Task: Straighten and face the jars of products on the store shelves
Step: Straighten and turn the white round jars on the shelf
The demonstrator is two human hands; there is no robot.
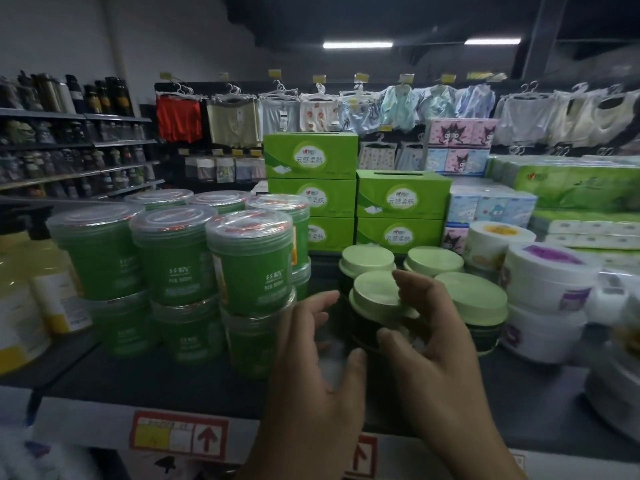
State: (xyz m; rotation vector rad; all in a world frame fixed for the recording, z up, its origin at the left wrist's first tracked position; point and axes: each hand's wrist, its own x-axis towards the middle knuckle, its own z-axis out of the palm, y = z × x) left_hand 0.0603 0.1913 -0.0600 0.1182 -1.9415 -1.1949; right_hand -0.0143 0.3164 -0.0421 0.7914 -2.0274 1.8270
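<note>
Two hands reach in over the price label (180, 434), a red-bordered sticker with an arrow on the front lip of the dark, flat shelf (156, 375). The right hand (433, 344) grasps the front jar (363, 323). Its thumb presses the jar's dark, glossy wall and its fingers curl over the rim of the round, pale green lid. The left hand (311, 358) is released, with fingers loosely spread just left of that jar and the thumb tip near its base. Whether it touches the jar cannot be told.

Four of these short, squat jars stand on the shelf in all. Apart from the one held, three other jars (471, 301) show: one just right of the right hand's fingers and two beyond the fingertips.

Left of the left hand stand green tubs (173, 258), tall cylinders with clear, ribbed plastic lids. They are stacked two high, with six in the upper layer in two rows of three. Three show beneath them, and the rest are hidden.

Beyond both hands, behind the jars, are five green cardboard boxes (401, 199), rectangular and each printed with a white cloud mark. They are piled three high on the left and two high on the right.

Right of the right hand sit three white round tubs (550, 282), smooth-sided, one of them under another.
</note>
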